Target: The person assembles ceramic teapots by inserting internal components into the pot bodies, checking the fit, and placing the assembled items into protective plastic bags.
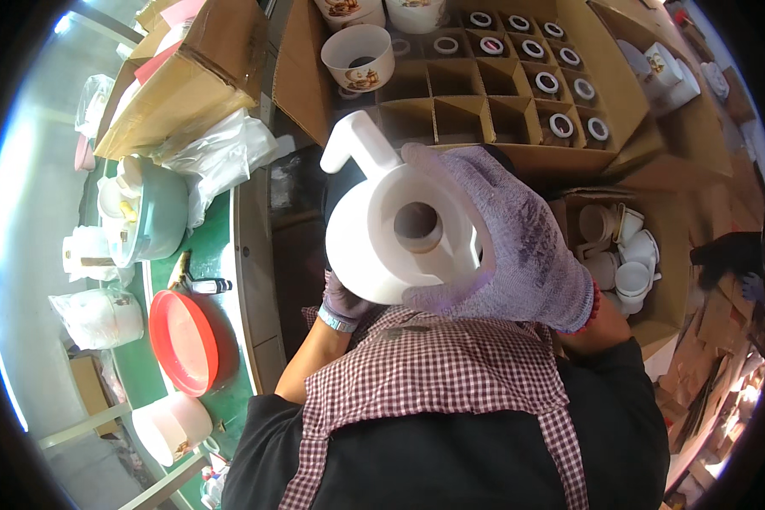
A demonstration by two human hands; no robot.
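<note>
A white plastic jug body (361,242) with a handle on its far left side is held up in front of my apron. Through its open top a round hole (417,227) shows at the bottom. My right hand (518,238), in a grey knit glove, clasps the jug's right side, thumb near the rim and fingers at the far edge. My left hand (345,299), gloved too, is at the jug's lower left side; its fingers are mostly hidden beneath the jug, so their grip does not show.
Beyond the jug stands a divided carton (518,155) with several dark bottle-like pieces with white rings, and printed white tubs (359,61). An open box (654,319) of white and beige parts is at the right. Left, a green table (240,361) bears a red basin (178,344) and a pale blue bucket (163,212).
</note>
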